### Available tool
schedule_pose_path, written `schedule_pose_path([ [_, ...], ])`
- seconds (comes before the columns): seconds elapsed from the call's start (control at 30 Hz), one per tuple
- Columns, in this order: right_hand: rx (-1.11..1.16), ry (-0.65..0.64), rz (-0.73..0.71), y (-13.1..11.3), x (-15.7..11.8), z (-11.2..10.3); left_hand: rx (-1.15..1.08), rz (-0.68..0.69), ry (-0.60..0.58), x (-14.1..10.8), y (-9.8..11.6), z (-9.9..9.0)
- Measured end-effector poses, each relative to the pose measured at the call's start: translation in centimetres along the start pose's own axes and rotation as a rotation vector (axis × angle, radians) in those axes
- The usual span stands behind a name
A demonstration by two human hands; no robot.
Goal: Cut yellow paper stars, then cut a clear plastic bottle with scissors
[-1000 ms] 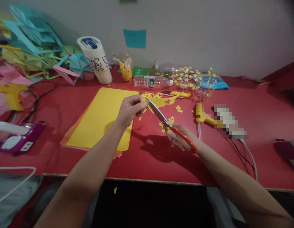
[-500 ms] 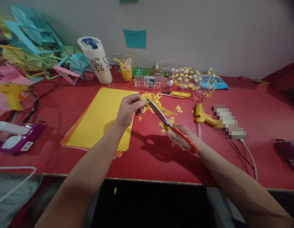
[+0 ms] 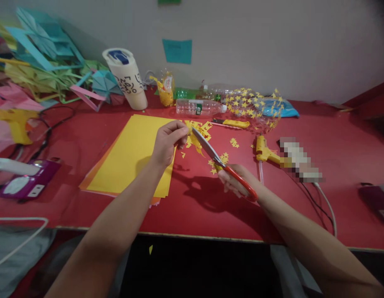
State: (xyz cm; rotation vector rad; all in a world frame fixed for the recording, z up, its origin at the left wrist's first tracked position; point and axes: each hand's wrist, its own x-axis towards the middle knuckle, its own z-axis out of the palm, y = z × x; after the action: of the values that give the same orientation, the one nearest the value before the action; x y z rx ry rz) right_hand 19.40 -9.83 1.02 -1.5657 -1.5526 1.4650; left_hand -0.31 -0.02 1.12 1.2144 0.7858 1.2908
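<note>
Red-handled scissors point(image 3: 218, 160) meet a small piece of yellow paper point(image 3: 189, 131) above the red worktop.
The scissors have long grey metal blades and slant across the view, tips toward the upper left, handles toward the lower right; the blades look close together, though how far apart they stand is hard to tell. The piece of yellow paper is pinched right by the tips, mostly hidden by fingers, its outline unclear against yellow scraps behind it.
</note>
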Motion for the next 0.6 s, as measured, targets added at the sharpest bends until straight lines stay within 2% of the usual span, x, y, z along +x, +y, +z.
schedule_pose_path([
  [0.13, -0.01, 0.021, 0.01, -0.4, -0.2, -0.1, -0.009, -0.033, -0.055, -0.1, -0.1, 0.2],
  [0.33, -0.003, 0.028, -0.011, 0.6, 0.3, -0.1, 0.001, -0.008, 0.011, 0.0, 0.0, 0.3],
  [0.6, -0.013, -0.006, -0.001, 1.0, 0.5, -0.3, 0.034, 0.02, -0.001, 0.1, -0.1, 0.0],
])
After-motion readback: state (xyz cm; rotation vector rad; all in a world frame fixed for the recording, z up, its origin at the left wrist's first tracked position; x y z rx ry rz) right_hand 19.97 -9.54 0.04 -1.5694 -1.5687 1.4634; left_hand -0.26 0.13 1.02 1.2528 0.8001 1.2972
